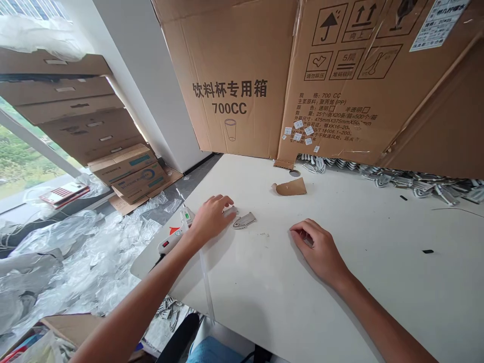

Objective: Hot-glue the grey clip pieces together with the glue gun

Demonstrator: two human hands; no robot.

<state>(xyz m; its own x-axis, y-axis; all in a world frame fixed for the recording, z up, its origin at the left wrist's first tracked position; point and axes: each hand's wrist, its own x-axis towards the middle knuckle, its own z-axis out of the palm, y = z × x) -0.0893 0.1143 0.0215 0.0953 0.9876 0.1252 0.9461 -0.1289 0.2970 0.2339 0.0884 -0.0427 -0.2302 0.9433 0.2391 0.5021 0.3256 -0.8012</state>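
My left hand is at the left of the white table, its thumb and fingertips closed around the edge of a small grey fish-shaped piece, partly hidden by the fingers. Just right of it a second grey fish-shaped piece lies flat on the tabletop. Under my left forearm rests a white glue gun, and a long translucent stick hangs past the table's edge. My right hand rests on the table with fingers curled and thumb against the index finger; whatever is between them cannot be seen.
Large cardboard boxes stand along the back, with a heap of grey pieces at their foot. A torn cardboard scrap and a black bit lie on the table. Clear plastic bags cover the floor at left.
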